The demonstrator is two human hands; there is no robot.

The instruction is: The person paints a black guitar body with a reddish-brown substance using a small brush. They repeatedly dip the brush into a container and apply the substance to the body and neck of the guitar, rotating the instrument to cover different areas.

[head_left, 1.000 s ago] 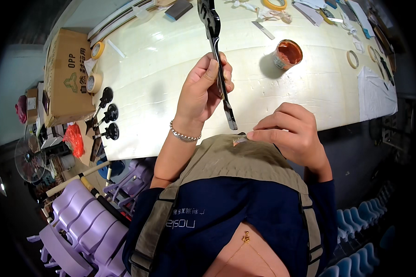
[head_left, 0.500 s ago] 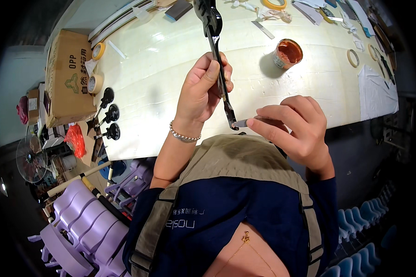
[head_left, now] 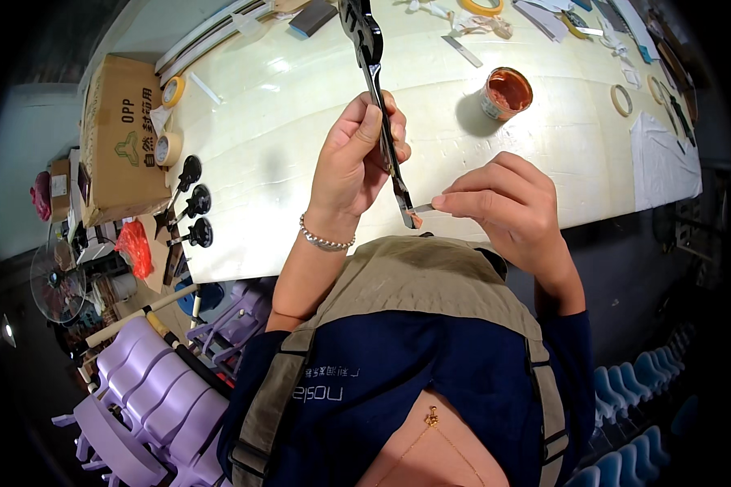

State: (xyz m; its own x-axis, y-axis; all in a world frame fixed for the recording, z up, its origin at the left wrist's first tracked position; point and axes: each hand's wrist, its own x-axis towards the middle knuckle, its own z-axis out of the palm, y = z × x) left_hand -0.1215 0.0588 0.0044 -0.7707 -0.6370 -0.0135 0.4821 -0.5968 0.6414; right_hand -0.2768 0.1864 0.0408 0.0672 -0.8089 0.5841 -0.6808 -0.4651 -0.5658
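Observation:
My left hand (head_left: 351, 154) is closed around the narrow neck of a glossy black guitar-shaped piece (head_left: 365, 45), its wider end pointing away over the table and cut off by the upper edge. In a pinch, my right hand (head_left: 508, 203) holds a thin flat scraper blade (head_left: 428, 207). The blade's tip meets the near end of the neck, where a dab of orange-brown putty (head_left: 417, 220) sits. Beyond my right hand stands an open can (head_left: 489, 104) of reddish-brown putty.
At the table's left edge hang several black guitar-shaped pieces (head_left: 196, 200), near tape rolls (head_left: 169, 149) and a cardboard box (head_left: 122, 146). A flat metal blade (head_left: 461, 51), a dark block (head_left: 313, 18) and crumpled paper (head_left: 479, 26) lie at the back. White cloth (head_left: 664, 162) drapes the right corner.
My right hand has moved slightly up and left with the scraper blade. More orange-brown putty now shows on the neck's near end. My left hand has hardly moved.

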